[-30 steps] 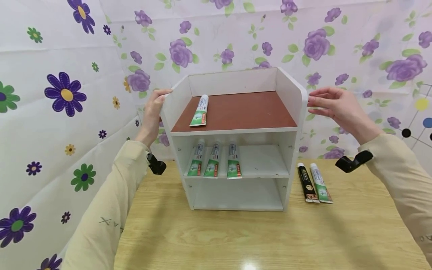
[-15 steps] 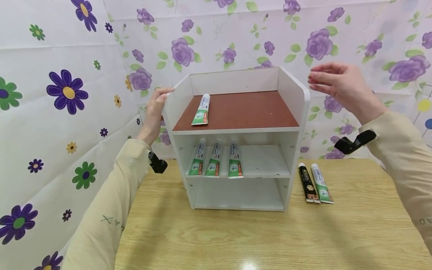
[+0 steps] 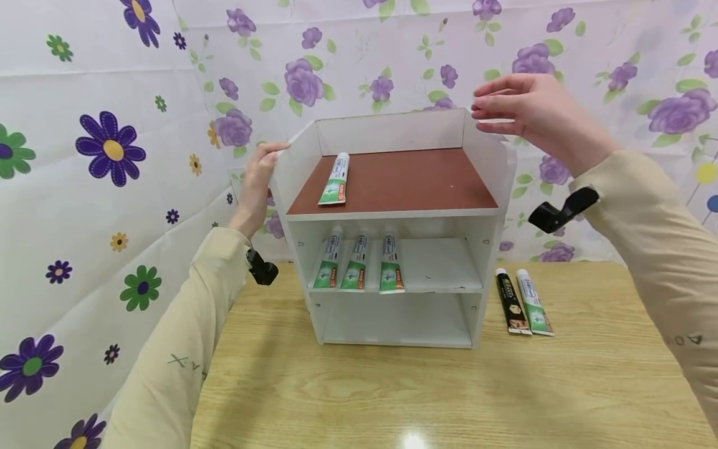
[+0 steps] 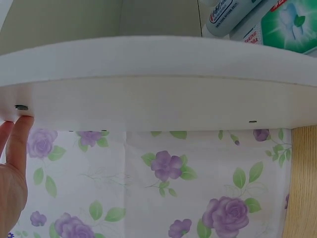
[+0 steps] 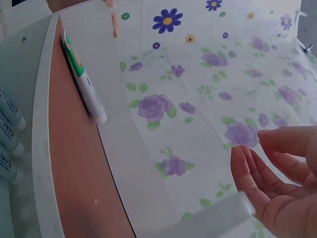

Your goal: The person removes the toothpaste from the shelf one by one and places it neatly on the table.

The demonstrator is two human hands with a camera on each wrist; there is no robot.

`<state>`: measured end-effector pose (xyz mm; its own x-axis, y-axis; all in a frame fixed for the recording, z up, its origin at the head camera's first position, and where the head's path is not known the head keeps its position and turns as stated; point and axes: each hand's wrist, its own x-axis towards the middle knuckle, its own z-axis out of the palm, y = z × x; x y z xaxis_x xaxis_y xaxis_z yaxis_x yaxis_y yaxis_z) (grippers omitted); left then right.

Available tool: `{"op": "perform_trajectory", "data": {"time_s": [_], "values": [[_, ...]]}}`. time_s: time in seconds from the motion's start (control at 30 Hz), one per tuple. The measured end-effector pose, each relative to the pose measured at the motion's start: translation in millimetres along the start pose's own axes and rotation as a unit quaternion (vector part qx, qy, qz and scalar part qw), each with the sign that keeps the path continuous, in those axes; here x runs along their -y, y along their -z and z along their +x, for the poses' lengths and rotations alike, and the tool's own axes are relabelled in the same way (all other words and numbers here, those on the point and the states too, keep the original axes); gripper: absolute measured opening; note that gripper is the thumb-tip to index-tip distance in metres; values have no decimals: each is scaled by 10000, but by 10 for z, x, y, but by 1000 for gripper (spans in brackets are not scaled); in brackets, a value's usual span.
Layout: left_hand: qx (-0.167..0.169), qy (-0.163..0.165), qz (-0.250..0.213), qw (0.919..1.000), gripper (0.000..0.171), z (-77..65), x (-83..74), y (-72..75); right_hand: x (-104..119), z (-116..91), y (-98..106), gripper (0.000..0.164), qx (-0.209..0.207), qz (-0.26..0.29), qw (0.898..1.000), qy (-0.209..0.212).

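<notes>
On the wooden surface (image 3: 359, 399), steadies the white shelf (image 3: 421, 227), gripping its side with left hand (image 3: 259, 178); hovers right hand (image 3: 533, 113) with empty, slightly parted fingers; next, probably must lower toward toothpaste tube (image 3: 335, 179) on top.

White open-fronted shelf unit (image 3: 392, 321), upright on the wood-grain table (image 3: 359, 399), with reddish-brown top board (image 3: 412, 181). Flat at that board's left, one white-and-green toothpaste tube (image 3: 335, 179), cap to the back. On the middle shelf (image 3: 440, 268), three matching tubes (image 3: 356, 265) side by side, crimped ends forward. Right of the unit, black tube (image 3: 513, 304) just beside another white-and-green tube (image 3: 535, 304).
</notes>
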<state>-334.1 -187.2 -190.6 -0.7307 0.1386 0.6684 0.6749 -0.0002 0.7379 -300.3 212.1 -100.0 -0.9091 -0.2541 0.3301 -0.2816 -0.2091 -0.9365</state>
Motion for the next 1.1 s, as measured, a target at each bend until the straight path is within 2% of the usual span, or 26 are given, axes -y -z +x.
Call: {"op": "perform_trajectory", "data": {"time_s": [0.2,0.47,0.6,0.73,0.97,1.1], "values": [[-81,38,-84,9999,35,73,135,67,-9,125,-340,24,31,-227,9995,-225],[-149,25,-118,9998,34,102,183,70,-179,253,-653,16,-106,-600,9955,-726],[-129,26,-188,9997,34,105,189,64,-283,320,-744,21,-127,-1221,9878,-959],[-128,-39,-200,9997,34,113,195,59,-419,393,-833,22,59,-1685,9805,-1009],[-140,-216,-51,9997,38,108,212,54,-679,511,-1073,24,240,-1776,9746,-1344],[-156,-168,-60,9997,36,96,206,58,-797,578,-1207,27,363,-2005,9684,-1434]]}}
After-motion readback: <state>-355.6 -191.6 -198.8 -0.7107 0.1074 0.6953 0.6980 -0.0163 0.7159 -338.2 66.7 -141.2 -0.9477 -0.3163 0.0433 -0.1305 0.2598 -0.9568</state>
